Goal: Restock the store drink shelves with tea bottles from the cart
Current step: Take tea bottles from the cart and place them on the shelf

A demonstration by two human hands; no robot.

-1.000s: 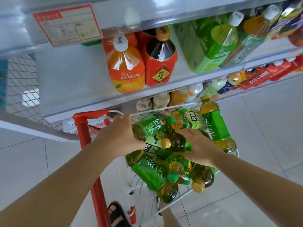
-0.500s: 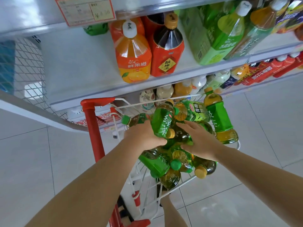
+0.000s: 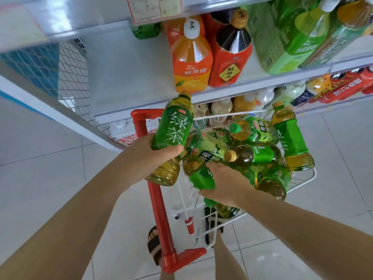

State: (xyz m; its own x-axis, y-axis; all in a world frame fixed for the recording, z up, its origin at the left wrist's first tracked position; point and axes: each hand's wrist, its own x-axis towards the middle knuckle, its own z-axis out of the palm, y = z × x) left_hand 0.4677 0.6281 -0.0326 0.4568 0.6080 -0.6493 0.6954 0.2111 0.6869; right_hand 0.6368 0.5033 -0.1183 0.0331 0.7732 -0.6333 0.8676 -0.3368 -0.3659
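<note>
The green tea bottle (image 3: 173,130) in my left hand (image 3: 145,158) reads 绿茶 in white down its label. At upper centre, the orange juice bottle (image 3: 191,65) says 鲜果橙 and the red-labelled bottle (image 3: 232,63) beside it 酸梅汤 in a yellow diamond. A lying bottle (image 3: 258,129) right of centre shows 青梅. The price tag (image 3: 155,7) up top is unreadable.

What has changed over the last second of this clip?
The left hand has lifted a green tea bottle out of the cart, cap up, towards the shelf. The right hand has slid nearer and grips a second bottle there. Shelved drinks stayed put.
</note>
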